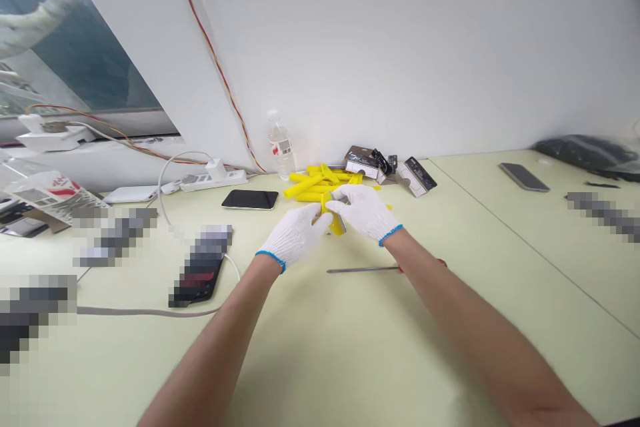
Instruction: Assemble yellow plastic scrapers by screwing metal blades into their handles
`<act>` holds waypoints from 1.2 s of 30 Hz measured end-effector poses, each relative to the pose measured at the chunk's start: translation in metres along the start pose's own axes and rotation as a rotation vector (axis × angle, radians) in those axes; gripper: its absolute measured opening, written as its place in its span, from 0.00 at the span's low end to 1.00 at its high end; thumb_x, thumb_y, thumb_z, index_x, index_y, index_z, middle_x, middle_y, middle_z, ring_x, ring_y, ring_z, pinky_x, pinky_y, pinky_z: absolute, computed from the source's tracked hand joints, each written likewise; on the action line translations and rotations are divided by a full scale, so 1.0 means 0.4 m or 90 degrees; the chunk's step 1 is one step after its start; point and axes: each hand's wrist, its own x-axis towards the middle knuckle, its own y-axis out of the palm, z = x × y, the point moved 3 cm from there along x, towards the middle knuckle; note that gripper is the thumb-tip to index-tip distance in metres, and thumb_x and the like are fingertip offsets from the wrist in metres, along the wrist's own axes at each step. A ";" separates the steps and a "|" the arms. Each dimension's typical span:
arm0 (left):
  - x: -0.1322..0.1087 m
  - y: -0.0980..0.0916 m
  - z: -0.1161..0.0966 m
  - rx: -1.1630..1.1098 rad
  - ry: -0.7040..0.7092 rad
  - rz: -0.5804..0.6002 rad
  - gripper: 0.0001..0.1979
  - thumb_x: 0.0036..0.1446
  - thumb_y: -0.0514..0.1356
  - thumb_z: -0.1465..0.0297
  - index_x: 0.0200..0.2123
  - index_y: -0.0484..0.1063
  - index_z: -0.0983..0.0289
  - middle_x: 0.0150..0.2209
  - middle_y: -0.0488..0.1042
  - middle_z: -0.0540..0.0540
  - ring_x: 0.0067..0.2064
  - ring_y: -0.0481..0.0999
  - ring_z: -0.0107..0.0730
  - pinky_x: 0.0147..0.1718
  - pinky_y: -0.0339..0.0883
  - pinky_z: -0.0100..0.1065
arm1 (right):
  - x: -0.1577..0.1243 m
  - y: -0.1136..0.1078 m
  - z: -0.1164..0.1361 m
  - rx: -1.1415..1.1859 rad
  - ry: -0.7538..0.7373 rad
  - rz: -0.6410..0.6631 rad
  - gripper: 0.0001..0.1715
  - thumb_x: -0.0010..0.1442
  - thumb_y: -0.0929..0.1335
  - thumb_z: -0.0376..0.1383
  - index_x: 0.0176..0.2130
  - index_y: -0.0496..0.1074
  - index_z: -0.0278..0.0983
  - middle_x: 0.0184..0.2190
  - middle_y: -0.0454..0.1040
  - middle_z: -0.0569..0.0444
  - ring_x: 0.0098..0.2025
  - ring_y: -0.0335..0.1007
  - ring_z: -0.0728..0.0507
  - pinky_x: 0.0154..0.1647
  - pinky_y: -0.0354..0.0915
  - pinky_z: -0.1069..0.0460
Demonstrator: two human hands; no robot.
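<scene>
My left hand (295,235), in a white knit glove with a blue cuff, has its fingers closed at the near side of a yellow scraper (338,224). From the other side my right hand (366,212), gloved the same way, pinches this scraper near its wide head, where a thin grey metal edge shows. My fingers hide part of its handle. Just behind both hands lies a pile of yellow scrapers (305,185), overlapping one another. A screwdriver (363,271) rests on the table below my hands, its red handle partly covered by my right forearm.
Opened small black-and-white boxes (419,177) lie at the wall beside the pile. Behind stands a water bottle (283,147). Phones (250,199) (523,177), a power strip (220,179) and white cables (160,311) are on the pale table (310,353). A bag (590,150) sits far right.
</scene>
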 end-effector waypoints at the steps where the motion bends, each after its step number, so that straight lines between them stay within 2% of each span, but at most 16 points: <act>1: 0.000 -0.002 -0.001 -0.003 0.000 0.000 0.20 0.68 0.51 0.54 0.29 0.61 0.62 0.27 0.69 0.49 0.29 0.65 0.30 0.30 0.52 0.35 | -0.001 -0.003 0.004 0.010 0.000 0.007 0.19 0.65 0.68 0.43 0.27 0.60 0.37 0.25 0.61 0.60 0.31 0.57 0.48 0.34 0.49 0.51; 5: -0.001 -0.006 0.004 -0.012 0.002 0.009 0.21 0.68 0.51 0.52 0.29 0.62 0.62 0.28 0.71 0.50 0.29 0.65 0.30 0.30 0.53 0.34 | -0.007 -0.019 0.019 0.054 0.010 0.041 0.17 0.65 0.66 0.42 0.28 0.61 0.37 0.27 0.64 0.59 0.32 0.59 0.48 0.35 0.51 0.52; 10: 0.002 0.001 0.018 -0.005 0.009 0.025 0.24 0.69 0.49 0.50 0.29 0.65 0.62 0.28 0.73 0.50 0.29 0.67 0.30 0.28 0.53 0.34 | -0.010 -0.030 0.027 0.039 0.007 0.051 0.18 0.66 0.65 0.39 0.27 0.57 0.37 0.25 0.61 0.59 0.30 0.57 0.48 0.34 0.51 0.51; 12: 0.003 0.002 0.023 -0.014 0.016 0.029 0.25 0.69 0.49 0.49 0.29 0.66 0.62 0.28 0.74 0.50 0.28 0.68 0.30 0.28 0.54 0.34 | -0.011 -0.030 0.025 0.046 0.012 0.065 0.17 0.67 0.64 0.40 0.27 0.60 0.37 0.26 0.64 0.58 0.30 0.58 0.48 0.34 0.52 0.51; 15: 0.003 0.000 0.030 -0.037 0.013 0.029 0.27 0.69 0.49 0.47 0.28 0.66 0.62 0.27 0.74 0.49 0.27 0.69 0.29 0.28 0.56 0.33 | -0.017 -0.030 0.016 0.076 0.039 0.138 0.19 0.69 0.64 0.45 0.29 0.65 0.37 0.26 0.69 0.58 0.28 0.61 0.48 0.32 0.54 0.51; 19: -0.001 -0.009 0.028 -0.062 0.002 0.045 0.27 0.68 0.51 0.47 0.27 0.67 0.62 0.26 0.74 0.50 0.26 0.69 0.28 0.27 0.56 0.32 | -0.034 -0.029 0.002 0.130 0.075 0.247 0.23 0.68 0.65 0.50 0.29 0.67 0.37 0.25 0.72 0.57 0.26 0.66 0.48 0.31 0.58 0.52; 22: -0.003 -0.018 0.021 -0.068 -0.003 0.062 0.26 0.68 0.51 0.48 0.27 0.67 0.62 0.24 0.72 0.51 0.25 0.68 0.29 0.27 0.57 0.32 | -0.044 -0.023 -0.006 0.130 0.075 0.292 0.21 0.65 0.67 0.50 0.30 0.69 0.37 0.24 0.72 0.57 0.26 0.66 0.48 0.30 0.59 0.53; 24: -0.002 -0.023 0.018 -0.058 -0.014 0.055 0.25 0.68 0.50 0.49 0.28 0.67 0.62 0.25 0.73 0.52 0.26 0.68 0.30 0.28 0.57 0.33 | -0.046 -0.015 -0.009 0.117 0.075 0.294 0.18 0.63 0.69 0.48 0.30 0.71 0.37 0.24 0.74 0.57 0.27 0.67 0.48 0.30 0.59 0.53; 26: -0.001 -0.028 0.015 -0.042 -0.031 0.026 0.23 0.68 0.51 0.50 0.33 0.70 0.62 0.29 0.76 0.53 0.28 0.70 0.32 0.29 0.58 0.33 | -0.046 -0.006 -0.011 0.114 0.083 0.275 0.17 0.62 0.68 0.47 0.29 0.69 0.37 0.24 0.74 0.57 0.27 0.67 0.48 0.30 0.59 0.53; 28: -0.001 -0.031 0.011 -0.027 -0.051 -0.017 0.20 0.67 0.54 0.52 0.45 0.74 0.62 0.35 0.79 0.55 0.34 0.75 0.36 0.34 0.62 0.34 | -0.044 0.003 -0.010 0.120 0.095 0.254 0.17 0.62 0.68 0.45 0.27 0.68 0.38 0.23 0.73 0.57 0.26 0.67 0.48 0.30 0.58 0.53; 31: -0.006 -0.033 0.002 0.014 -0.071 -0.088 0.26 0.67 0.56 0.54 0.63 0.68 0.59 0.42 0.81 0.55 0.43 0.78 0.42 0.41 0.64 0.36 | -0.044 0.013 -0.008 0.155 0.115 0.247 0.15 0.61 0.67 0.43 0.27 0.68 0.38 0.23 0.73 0.57 0.27 0.68 0.48 0.31 0.60 0.53; 36: -0.001 -0.016 -0.002 0.133 0.007 -0.156 0.24 0.69 0.54 0.58 0.66 0.67 0.52 0.52 0.80 0.55 0.51 0.79 0.44 0.44 0.65 0.37 | -0.041 0.013 -0.014 0.202 0.144 0.224 0.14 0.61 0.68 0.42 0.28 0.68 0.38 0.23 0.72 0.58 0.27 0.66 0.49 0.31 0.61 0.53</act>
